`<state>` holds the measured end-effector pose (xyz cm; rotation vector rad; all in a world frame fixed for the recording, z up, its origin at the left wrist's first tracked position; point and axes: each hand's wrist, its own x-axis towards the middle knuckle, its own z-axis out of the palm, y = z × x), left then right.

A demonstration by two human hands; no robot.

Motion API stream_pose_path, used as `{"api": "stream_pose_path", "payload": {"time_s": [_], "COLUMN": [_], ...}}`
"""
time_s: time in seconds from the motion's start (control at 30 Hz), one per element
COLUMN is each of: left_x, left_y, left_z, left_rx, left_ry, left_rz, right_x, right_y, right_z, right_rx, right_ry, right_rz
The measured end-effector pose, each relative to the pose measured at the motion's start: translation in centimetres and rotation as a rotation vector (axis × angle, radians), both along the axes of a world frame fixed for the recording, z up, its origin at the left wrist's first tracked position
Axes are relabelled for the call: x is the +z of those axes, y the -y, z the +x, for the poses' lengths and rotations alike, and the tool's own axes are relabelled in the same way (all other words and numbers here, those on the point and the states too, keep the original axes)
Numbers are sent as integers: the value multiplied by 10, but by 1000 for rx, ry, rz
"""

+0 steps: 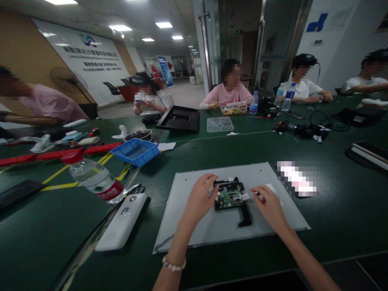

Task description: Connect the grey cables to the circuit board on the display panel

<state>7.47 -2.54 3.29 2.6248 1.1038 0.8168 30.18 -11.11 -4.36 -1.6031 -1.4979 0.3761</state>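
Note:
A black device with an exposed green circuit board [228, 199] lies on a pale flat panel [188, 226] in front of me. My left hand [203, 195] is at the device's left edge, its fingers curved and apart, with nothing visible in them. To the right of the board, my right hand [267, 204] has its thumb and fingertips pinched together; whatever is between them is too small to make out. A small white tab [244, 197] sticks out from the board's right side. A black arm-like part [245, 216] extends from the device toward me.
Left of the panel are a white power bank [123, 222], a water bottle [95, 178] and a blue basket [136, 152]. A black tray [178, 119] stands farther back. A bright, blurred-out phone-like object [297, 179] lies right. Several people sit across the table.

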Motion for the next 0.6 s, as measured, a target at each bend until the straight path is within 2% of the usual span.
{"api": "stream_pose_path", "payload": {"time_s": [0.13,0.3,0.47,0.6], "left_x": [-3,-24,-40,-45], "left_y": [-18,-30,-33,-33], "left_z": [-38,-72,-79,-75], "left_rx": [159,247,234,225], "left_ry": [25,48,65,48], "left_rz": [-2,-129,-245,-250], "right_x": [-3,-6,-9,-11], "right_y": [1,2,1,1], "right_z": [0,-1,1,1], "right_rx": [39,83,103,112], "right_ry": [37,71,123,134], "right_rz": [-8,-8,-37,-45]}}
